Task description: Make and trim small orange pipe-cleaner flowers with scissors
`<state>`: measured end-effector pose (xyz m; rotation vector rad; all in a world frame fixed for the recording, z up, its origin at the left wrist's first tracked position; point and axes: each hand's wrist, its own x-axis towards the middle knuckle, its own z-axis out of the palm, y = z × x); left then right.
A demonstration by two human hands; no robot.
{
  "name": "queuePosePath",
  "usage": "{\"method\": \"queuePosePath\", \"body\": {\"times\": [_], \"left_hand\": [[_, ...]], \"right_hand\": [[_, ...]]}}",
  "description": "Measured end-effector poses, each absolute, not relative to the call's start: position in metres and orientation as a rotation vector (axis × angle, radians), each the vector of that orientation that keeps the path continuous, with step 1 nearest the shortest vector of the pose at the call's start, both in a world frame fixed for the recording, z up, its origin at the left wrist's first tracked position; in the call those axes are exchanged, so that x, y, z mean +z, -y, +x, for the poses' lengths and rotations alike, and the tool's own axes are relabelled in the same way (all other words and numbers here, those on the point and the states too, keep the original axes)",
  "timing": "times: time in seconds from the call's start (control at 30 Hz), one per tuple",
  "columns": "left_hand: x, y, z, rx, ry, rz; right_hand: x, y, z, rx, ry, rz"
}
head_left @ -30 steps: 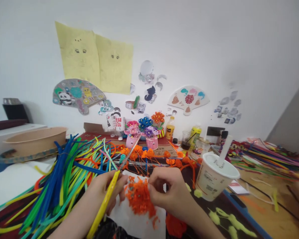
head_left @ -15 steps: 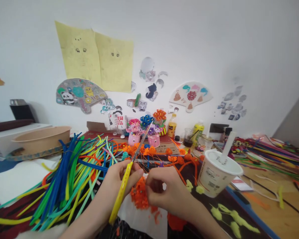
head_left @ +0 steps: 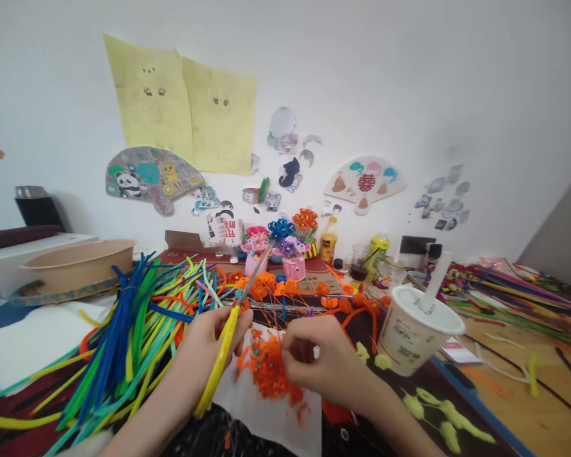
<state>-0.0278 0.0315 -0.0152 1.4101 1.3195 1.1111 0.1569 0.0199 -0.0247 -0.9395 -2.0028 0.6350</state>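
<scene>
Yellow-handled scissors [head_left: 223, 358] rest in my left hand [head_left: 223, 333], its fingers curled round them and the blades pointing up and away. My right hand [head_left: 311, 355] is pinched, thumb against fingertips, at a thin wire that rises from between them. Directly beneath and between the hands, a pile of orange fuzzy clippings [head_left: 269, 368] lies on a white sheet [head_left: 247, 412]. Beyond the hands, orange pipe-cleaner flowers [head_left: 264, 285] on thin stems lie in a row.
Bundled pipe cleaners [head_left: 128, 336] spread at the left. A white lidded cup [head_left: 412, 336] stands at the right, with pale yellow pieces [head_left: 450, 419] near it. Small flower pots [head_left: 294, 268] and a yellow bottle [head_left: 328, 241] stand at the back.
My left hand has moved left and slightly down with the scissors, away from my right hand. More of the orange pile and white sheet shows between them.
</scene>
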Motion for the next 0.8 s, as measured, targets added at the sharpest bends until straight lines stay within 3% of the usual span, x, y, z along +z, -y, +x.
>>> {"method": "queuePosePath", "body": {"times": [0.17,0.57,0.8], "left_hand": [[-0.013,-0.027,-0.03,1.062,-1.448,1.558],[-0.008,-0.018,-0.007,1.149,-1.209,1.447],[-0.012,-0.021,-0.027,1.23,-1.068,1.446]], "right_hand": [[-0.025,-0.02,0.156,0.651,1.981,-0.942],[-0.023,-0.014,0.151,0.658,2.053,-0.915],[-0.018,-0.023,0.16,0.419,2.038,-0.853]]}}
